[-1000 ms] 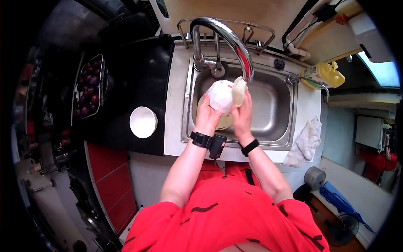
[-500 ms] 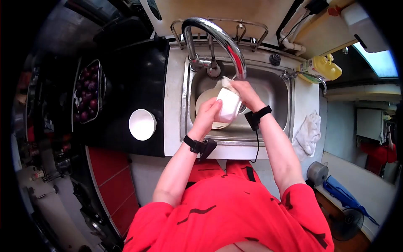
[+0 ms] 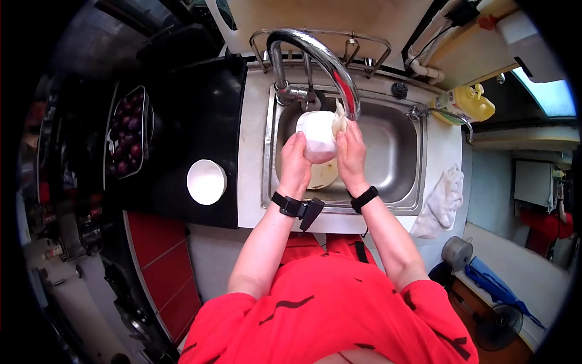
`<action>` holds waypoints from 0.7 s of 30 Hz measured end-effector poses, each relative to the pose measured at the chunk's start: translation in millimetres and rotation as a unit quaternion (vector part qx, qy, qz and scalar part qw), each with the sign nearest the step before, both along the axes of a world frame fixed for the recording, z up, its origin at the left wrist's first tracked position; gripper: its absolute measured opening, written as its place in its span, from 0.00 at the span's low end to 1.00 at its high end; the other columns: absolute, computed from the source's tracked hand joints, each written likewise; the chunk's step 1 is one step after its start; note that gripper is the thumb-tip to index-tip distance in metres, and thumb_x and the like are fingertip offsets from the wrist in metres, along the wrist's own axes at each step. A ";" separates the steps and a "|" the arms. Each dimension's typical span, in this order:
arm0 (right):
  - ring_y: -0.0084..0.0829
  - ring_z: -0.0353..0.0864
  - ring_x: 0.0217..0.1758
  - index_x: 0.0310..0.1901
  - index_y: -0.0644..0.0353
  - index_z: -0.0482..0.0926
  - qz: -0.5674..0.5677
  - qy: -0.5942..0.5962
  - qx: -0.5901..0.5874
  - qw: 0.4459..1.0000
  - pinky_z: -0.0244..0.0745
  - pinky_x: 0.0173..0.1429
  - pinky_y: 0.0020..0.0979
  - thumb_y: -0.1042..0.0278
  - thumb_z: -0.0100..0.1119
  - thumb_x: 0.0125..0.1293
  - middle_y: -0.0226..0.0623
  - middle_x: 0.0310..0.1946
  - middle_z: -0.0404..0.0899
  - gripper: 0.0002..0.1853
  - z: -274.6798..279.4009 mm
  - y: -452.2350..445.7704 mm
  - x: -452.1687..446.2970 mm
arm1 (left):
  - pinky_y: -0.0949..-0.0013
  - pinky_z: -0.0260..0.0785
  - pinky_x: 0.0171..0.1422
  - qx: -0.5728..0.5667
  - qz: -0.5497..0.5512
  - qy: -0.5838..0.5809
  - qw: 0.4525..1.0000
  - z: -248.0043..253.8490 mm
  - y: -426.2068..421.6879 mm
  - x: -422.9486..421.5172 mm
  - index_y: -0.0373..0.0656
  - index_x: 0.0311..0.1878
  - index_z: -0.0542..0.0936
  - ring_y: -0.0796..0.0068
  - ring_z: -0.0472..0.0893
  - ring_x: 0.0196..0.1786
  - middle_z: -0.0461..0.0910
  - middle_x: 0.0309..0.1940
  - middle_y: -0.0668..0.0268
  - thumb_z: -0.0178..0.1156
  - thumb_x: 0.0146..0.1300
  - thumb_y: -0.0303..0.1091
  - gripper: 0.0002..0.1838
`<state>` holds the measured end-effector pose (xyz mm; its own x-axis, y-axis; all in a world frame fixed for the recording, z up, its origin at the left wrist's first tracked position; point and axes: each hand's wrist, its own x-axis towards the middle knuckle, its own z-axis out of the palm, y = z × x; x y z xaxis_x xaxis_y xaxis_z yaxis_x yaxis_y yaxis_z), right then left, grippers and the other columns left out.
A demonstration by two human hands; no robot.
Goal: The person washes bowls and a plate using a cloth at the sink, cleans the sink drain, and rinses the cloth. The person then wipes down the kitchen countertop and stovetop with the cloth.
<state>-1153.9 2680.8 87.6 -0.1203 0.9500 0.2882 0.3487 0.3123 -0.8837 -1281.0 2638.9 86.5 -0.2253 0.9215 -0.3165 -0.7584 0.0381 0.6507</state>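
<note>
Over the steel sink (image 3: 394,164), a white bowl (image 3: 318,136) is held between both hands, its outside turned toward me. My left hand (image 3: 296,162) grips the bowl's left side with the thumb on its surface. On the right side, my right hand (image 3: 351,151) presses a pale cloth (image 3: 339,121) against the bowl. The chrome faucet (image 3: 321,51) arches above, its spout end near the cloth. Beneath the bowl, a larger pale dish (image 3: 322,176) lies in the sink, partly hidden by the hands and bowl.
Another white bowl (image 3: 207,182) stands on the black counter (image 3: 182,133). A basket of dark round fruit (image 3: 128,130) is farther left. Right of the sink lie a white rag (image 3: 441,203) and a yellow bottle (image 3: 467,104). A wire rack (image 3: 379,45) stands behind the faucet.
The bowl was tilted and turned to the right half a second ago; now it is turned back and slightly higher. My right hand has moved from the bowl's top to its right side.
</note>
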 end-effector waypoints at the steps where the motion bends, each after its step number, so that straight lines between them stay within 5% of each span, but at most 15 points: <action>1: 0.50 0.70 0.57 0.55 0.67 0.73 -0.012 -0.021 0.051 0.998 0.64 0.61 0.38 0.67 0.47 0.69 0.52 0.53 0.72 0.17 0.8 3.9 -1.0 | 0.64 0.71 0.58 0.004 -0.002 0.036 0.999 2.3 2.0 2.1 0.32 0.55 0.71 0.69 0.77 0.52 0.77 0.50 0.58 0.47 0.73 0.40 0.19; 3: 0.47 0.75 0.48 0.52 0.66 0.75 -0.023 -0.042 0.100 0.994 0.69 0.52 0.37 0.65 0.46 0.70 0.49 0.46 0.76 0.16 1.8 9.9 -1.0 | 0.65 0.71 0.58 -0.002 -0.002 0.037 0.999 5.9 4.8 6.9 0.32 0.54 0.71 0.70 0.77 0.52 0.77 0.50 0.58 0.47 0.73 0.40 0.19; 6: 0.52 0.71 0.60 0.53 0.69 0.74 0.013 -0.021 0.003 1.000 0.65 0.64 0.40 0.68 0.46 0.68 0.53 0.54 0.74 0.17 10.2 19.9 3.4 | 0.64 0.69 0.60 -0.010 -0.016 0.023 1.000 0.0 6.6 6.5 0.31 0.54 0.72 0.69 0.77 0.53 0.77 0.51 0.58 0.47 0.73 0.40 0.19; 10: 0.46 0.81 0.43 0.41 0.71 0.78 -0.001 -0.053 -0.076 0.996 0.73 0.47 0.36 0.65 0.48 0.67 0.50 0.39 0.81 0.15 -5.7 40.3 7.0 | 0.62 0.66 0.64 -0.006 -0.010 -0.041 0.999 -3.3 0.2 6.0 0.32 0.58 0.70 0.66 0.75 0.57 0.75 0.55 0.56 0.46 0.73 0.39 0.20; 12: 0.38 0.82 0.42 0.37 0.70 0.80 -0.058 0.133 -0.378 0.914 0.73 0.46 0.35 0.64 0.49 0.67 0.46 0.38 0.82 0.15 -23.5 50.1 11.0 | 0.60 0.65 0.66 -0.013 -0.011 -0.045 0.999 -3.5 -2.0 4.5 0.32 0.59 0.69 0.64 0.74 0.59 0.74 0.57 0.56 0.45 0.74 0.40 0.21; 14: 0.31 0.82 0.43 0.41 0.67 0.80 -0.048 0.229 -0.422 0.876 0.75 0.47 0.34 0.61 0.49 0.70 0.41 0.42 0.82 0.16 -32.3 46.4 11.9 | 0.58 0.62 0.68 -0.026 -0.022 -0.071 0.997 -7.4 -3.9 -1.1 0.33 0.61 0.67 0.63 0.72 0.62 0.71 0.60 0.55 0.42 0.74 0.41 0.23; 16: 0.31 0.81 0.47 0.50 0.65 0.76 0.004 0.474 -0.487 0.733 0.77 0.50 0.34 0.56 0.47 0.73 0.38 0.47 0.80 0.19 -38.3 37.7 16.6 | 0.56 0.59 0.71 -0.039 -0.033 -0.098 0.994 -10.5 -6.6 -6.0 0.33 0.64 0.65 0.61 0.69 0.65 0.69 0.63 0.55 0.40 0.75 0.42 0.24; 18: 0.33 0.79 0.54 0.58 0.60 0.71 0.103 0.543 -0.544 0.631 0.76 0.57 0.36 0.53 0.47 0.73 0.38 0.53 0.77 0.21 -39.8 27.7 24.4 | 0.54 0.58 0.72 -0.073 -0.022 -0.189 0.979 -12.0 -3.9 -11.1 0.35 0.65 0.64 0.60 0.68 0.66 0.68 0.64 0.55 0.38 0.75 0.44 0.25; 21: 0.35 0.78 0.55 0.61 0.60 0.68 0.138 0.580 -0.553 0.582 0.76 0.58 0.37 0.60 0.60 0.65 0.39 0.55 0.76 0.25 -38.4 4.1 33.7 | 0.54 0.61 0.70 -0.110 -0.030 -0.207 0.972 -33.5 -0.2 -17.0 0.35 0.63 0.67 0.59 0.70 0.64 0.70 0.62 0.55 0.41 0.74 0.40 0.22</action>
<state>-1120.2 2684.9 49.2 -0.6458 0.6229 -0.4416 -0.6120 -0.7681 -0.1884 -1298.0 2638.7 53.0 0.0152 0.8291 -0.5589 -0.9458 0.1932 0.2610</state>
